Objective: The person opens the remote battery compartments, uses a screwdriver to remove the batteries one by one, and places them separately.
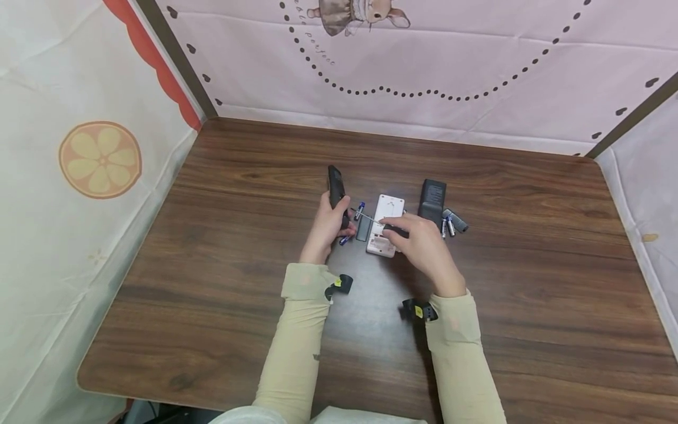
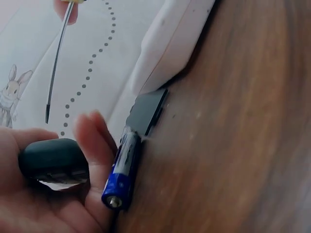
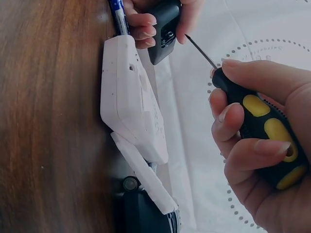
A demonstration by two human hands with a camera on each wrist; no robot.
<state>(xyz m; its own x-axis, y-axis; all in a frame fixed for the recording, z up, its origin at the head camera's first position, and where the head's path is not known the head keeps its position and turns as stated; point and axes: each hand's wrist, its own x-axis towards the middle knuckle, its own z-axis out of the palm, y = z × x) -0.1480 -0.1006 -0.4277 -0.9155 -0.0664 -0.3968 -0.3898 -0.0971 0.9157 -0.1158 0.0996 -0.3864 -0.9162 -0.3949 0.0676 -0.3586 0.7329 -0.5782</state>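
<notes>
My left hand (image 1: 320, 229) grips a black remote control (image 1: 336, 185); in the right wrist view its open battery compartment shows. My right hand (image 1: 424, 247) holds a screwdriver (image 3: 278, 137) by its black and yellow handle. The metal shaft points toward the black remote, and its tip stands close to the left thumb; whether it touches the remote I cannot tell. Between the hands a white remote-like device (image 1: 390, 206) lies on the table. A dark flat cover (image 1: 363, 228) lies at its left side. Near the left fingers is a blue and silver battery (image 2: 121, 170).
Right of the white device lies a second black remote (image 1: 432, 200), with batteries (image 1: 451, 226) and a grey cover (image 1: 459, 221) beside it. A white cover (image 3: 145, 170) leans by the white device. Printed cloth walls (image 1: 424, 65) border the wooden table (image 1: 243, 194).
</notes>
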